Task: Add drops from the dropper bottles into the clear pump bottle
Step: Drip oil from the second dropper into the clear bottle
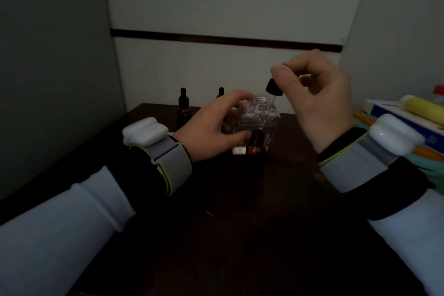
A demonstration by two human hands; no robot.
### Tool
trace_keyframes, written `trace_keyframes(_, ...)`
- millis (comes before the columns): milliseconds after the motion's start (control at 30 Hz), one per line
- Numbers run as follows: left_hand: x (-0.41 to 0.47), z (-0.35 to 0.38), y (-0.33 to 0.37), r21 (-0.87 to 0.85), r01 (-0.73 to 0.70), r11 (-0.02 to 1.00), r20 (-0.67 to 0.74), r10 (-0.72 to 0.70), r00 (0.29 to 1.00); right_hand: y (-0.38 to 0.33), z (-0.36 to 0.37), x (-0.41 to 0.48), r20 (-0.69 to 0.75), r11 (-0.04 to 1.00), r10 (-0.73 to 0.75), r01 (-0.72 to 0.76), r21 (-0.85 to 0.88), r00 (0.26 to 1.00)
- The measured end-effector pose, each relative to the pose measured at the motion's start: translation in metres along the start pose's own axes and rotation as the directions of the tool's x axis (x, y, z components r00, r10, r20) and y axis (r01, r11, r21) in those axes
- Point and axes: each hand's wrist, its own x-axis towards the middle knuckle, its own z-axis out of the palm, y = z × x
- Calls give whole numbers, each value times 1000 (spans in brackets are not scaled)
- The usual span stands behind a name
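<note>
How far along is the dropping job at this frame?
Done: the clear pump bottle has its pump off and neck open, and the front amber bottle is uncapped. In hand: the right hand pinches a dropper, its glass tip by the open neck, while the left hand appears to hold the clear bottle. Left: two dropper bottles at the back stand capped. Whether any drops are in yet cannot be seen.
</note>
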Motion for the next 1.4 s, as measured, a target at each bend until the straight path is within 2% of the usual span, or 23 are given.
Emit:
trace_keyframes(233, 0, 0, 2, -10, -3, 1000, 5, 3, 1000, 2, 3, -3, 83, 995, -42, 49, -82, 996)
trace_keyframes(733, 0, 0, 2, -4, -10, 1000, -1, 10, 1000, 5, 0, -3, 148, 994, -39, 54, -99, 988)
trace_keyframes(833, 0, 0, 2, -5, -11, 1000, -2, 11, 1000, 2, -1, -1, 84, 997, -42, 47, -60, 996)
trace_keyframes(967, 0, 0, 1, -3, -9, 1000, -2, 9, 1000, -4, -7, 4, -104, 998, -34, 40, 51, 994)
trace_keyframes(1033, 0, 0, 1, -5, -5, 1000, 4, 5, 1000, -5, -8, 6, -149, 997, -33, 42, 59, 988)
trace_keyframes(1133, 0, 0, 2, -3, -6, 1000, 7, 6, 1000, -3, -6, 5, -111, 999, -38, 41, 28, 993)
trace_keyframes(1300, -1, 0, 4, -7, -9, 1000, 6, 9, 1000, 6, 2, -2, 59, 991, -6, 13, -133, 998)
trace_keyframes(1400, 0, 0, 4, -4, -2, 1000, 7, 2, 1000, 9, 5, -5, 74, 987, 12, 0, -159, 997)
